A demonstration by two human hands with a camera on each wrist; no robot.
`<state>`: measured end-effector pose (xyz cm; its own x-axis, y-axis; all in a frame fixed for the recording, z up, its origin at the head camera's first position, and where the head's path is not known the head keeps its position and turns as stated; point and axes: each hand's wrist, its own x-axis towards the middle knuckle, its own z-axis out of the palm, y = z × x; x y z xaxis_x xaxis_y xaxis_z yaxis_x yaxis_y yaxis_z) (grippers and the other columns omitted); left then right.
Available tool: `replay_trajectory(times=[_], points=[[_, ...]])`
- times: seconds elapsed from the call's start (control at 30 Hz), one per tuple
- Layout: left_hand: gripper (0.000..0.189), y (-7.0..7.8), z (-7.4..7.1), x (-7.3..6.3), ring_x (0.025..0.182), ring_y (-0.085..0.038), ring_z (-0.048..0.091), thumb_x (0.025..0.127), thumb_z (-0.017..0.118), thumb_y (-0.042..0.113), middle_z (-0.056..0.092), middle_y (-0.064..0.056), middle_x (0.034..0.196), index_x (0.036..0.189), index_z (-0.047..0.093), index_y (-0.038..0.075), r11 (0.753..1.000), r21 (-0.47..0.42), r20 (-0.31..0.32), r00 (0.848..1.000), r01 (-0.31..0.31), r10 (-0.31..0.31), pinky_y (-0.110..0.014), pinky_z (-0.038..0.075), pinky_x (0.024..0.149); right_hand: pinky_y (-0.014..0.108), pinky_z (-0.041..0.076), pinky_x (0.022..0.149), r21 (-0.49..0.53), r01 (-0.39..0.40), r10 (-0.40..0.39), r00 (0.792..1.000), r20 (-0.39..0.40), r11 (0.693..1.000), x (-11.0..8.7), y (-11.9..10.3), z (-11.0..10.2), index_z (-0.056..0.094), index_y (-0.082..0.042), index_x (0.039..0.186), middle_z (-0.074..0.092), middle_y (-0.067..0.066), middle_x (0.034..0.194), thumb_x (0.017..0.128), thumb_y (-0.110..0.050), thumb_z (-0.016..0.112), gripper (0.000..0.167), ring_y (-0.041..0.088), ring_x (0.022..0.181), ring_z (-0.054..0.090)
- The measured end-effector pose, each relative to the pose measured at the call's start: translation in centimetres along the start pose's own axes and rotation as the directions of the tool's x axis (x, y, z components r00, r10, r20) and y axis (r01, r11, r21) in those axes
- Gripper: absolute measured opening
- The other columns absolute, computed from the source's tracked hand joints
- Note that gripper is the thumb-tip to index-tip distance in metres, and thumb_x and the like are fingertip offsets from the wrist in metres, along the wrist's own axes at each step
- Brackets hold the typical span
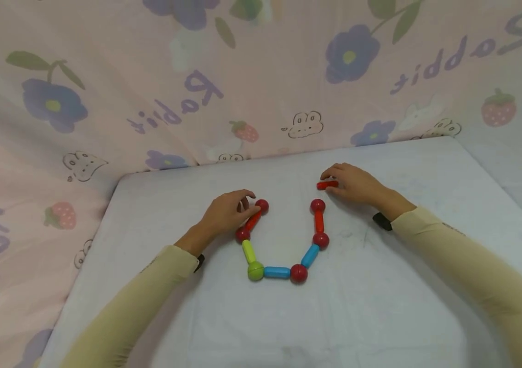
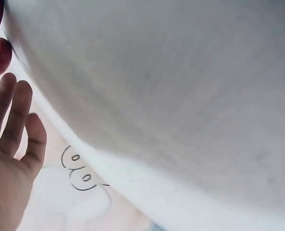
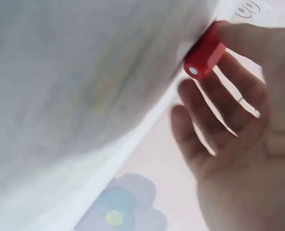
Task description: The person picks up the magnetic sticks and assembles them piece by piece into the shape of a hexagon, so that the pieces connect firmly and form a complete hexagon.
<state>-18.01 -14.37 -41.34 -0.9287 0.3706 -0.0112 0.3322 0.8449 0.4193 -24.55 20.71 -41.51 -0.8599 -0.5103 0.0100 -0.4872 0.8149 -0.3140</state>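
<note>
Magnetic balls and rods form a U-shaped chain on the white table. At its upper left end, my left hand (image 1: 229, 212) is beside a red ball (image 1: 262, 206), thumb over the joint with a red rod (image 1: 253, 221). Its other fingers are spread loosely below the balls in the left wrist view. Beyond the chain's right end, my right hand (image 1: 355, 184) pinches a loose red rod (image 3: 207, 53) between thumb and fingers; a pale round tip shows on its end. The red ball (image 1: 317, 206) topping the right arm is just below that hand.
The chain continues through a yellow-green rod (image 1: 248, 251), a green ball (image 1: 255, 271), blue rods (image 1: 277, 272) and more red balls (image 1: 299, 273). A patterned pink curtain (image 1: 261, 76) hangs behind the table (image 1: 357, 317), close to its back edge.
</note>
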Motion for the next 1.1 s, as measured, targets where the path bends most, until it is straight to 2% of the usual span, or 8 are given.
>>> replay_trajectory(times=[0.1, 0.23, 0.4, 0.53, 0.67, 0.93, 1.1], points=[[0.045, 0.2, 0.1, 0.4, 0.087, -0.014, 0.059, 0.094, 0.066, 0.041, 0.067, 0.001, 0.102, 0.131, 0.060, 0.018, 1.000, -0.013, 0.036, 0.999, -0.006, 0.006, -0.027, 0.051, 0.072, 0.048, 0.052, 0.095, 0.021, -0.018, 0.018, 0.999, 0.033, 1.000, 0.6, 0.3, 0.3, 0.066, -0.010, 0.122, 0.066, 0.011, 0.118, 0.092, -0.018, 0.070, 0.032, 0.028, 0.107, 0.058], [0.046, 0.7, 0.1, 1.0, 0.087, -0.014, 0.059, 0.092, 0.069, 0.039, 0.067, 0.000, 0.103, 0.132, 0.060, 0.019, 1.000, -0.006, 0.077, 0.997, -0.010, 0.011, -0.028, 0.051, 0.072, 0.047, 0.053, 0.094, 0.016, -0.025, 0.024, 0.999, 0.032, 1.000, 0.8, 0.2, 0.4, 0.067, -0.011, 0.122, 0.067, 0.009, 0.114, 0.091, -0.017, 0.071, 0.031, 0.026, 0.104, 0.059], [0.044, 1.0, 0.4, 1.7, 0.089, -0.015, 0.061, 0.092, 0.067, 0.042, 0.069, 0.000, 0.102, 0.129, 0.061, 0.019, 1.000, 0.011, 0.095, 0.995, -0.006, 0.005, -0.030, 0.052, 0.077, 0.044, 0.053, 0.093, 0.064, -0.017, 0.015, 1.000, 0.027, 0.998, 0.7, -1.7, 0.0, 0.067, -0.014, 0.125, 0.066, 0.007, 0.116, 0.092, -0.020, 0.071, 0.033, 0.024, 0.103, 0.059], [0.042, 1.2, 0.6, 1.9, 0.088, -0.015, 0.060, 0.092, 0.067, 0.042, 0.069, 0.001, 0.101, 0.127, 0.062, 0.019, 1.000, 0.018, 0.083, 0.996, -0.008, 0.006, -0.031, 0.052, 0.077, 0.043, 0.054, 0.090, 0.122, 0.017, -0.018, 1.000, 0.007, 0.992, 0.6, -3.9, -0.7, 0.067, -0.018, 0.125, 0.066, 0.005, 0.117, 0.092, -0.021, 0.071, 0.034, 0.023, 0.101, 0.060], [0.041, 1.0, 0.8, 1.7, 0.087, -0.015, 0.059, 0.092, 0.068, 0.042, 0.067, 0.001, 0.099, 0.126, 0.063, 0.020, 1.000, 0.005, 0.065, 0.998, -0.005, 0.005, -0.031, 0.051, 0.077, 0.040, 0.055, 0.089, 0.173, 0.050, -0.049, 0.999, -0.012, 0.984, 1.1, -5.5, -0.5, 0.068, -0.022, 0.125, 0.067, 0.003, 0.114, 0.091, -0.020, 0.073, 0.033, 0.021, 0.100, 0.059], [0.041, 1.0, 1.5, 1.6, 0.086, -0.015, 0.059, 0.092, 0.068, 0.041, 0.067, 0.001, 0.098, 0.125, 0.062, 0.018, 1.000, -0.007, 0.037, 0.999, -0.026, 0.026, -0.031, 0.052, 0.076, 0.040, 0.055, 0.094, 0.244, 0.093, -0.085, 0.995, -0.046, 0.965, 1.5, -6.4, 1.3, 0.069, -0.016, 0.124, 0.067, 0.002, 0.118, 0.093, -0.012, 0.070, 0.031, 0.022, 0.108, 0.062], [0.041, 0.9, 1.5, 1.6, 0.085, -0.015, 0.059, 0.092, 0.068, 0.040, 0.067, 0.001, 0.097, 0.126, 0.063, 0.017, 0.999, -0.003, 0.016, 0.999, -0.037, 0.037, -0.030, 0.052, 0.076, 0.039, 0.056, 0.090, 0.256, 0.112, -0.092, 0.992, -0.089, 0.960, 1.5, -7.2, 1.6, 0.070, -0.015, 0.119, 0.070, 0.002, 0.115, 0.090, -0.015, 0.073, 0.029, 0.022, 0.101, 0.065]])
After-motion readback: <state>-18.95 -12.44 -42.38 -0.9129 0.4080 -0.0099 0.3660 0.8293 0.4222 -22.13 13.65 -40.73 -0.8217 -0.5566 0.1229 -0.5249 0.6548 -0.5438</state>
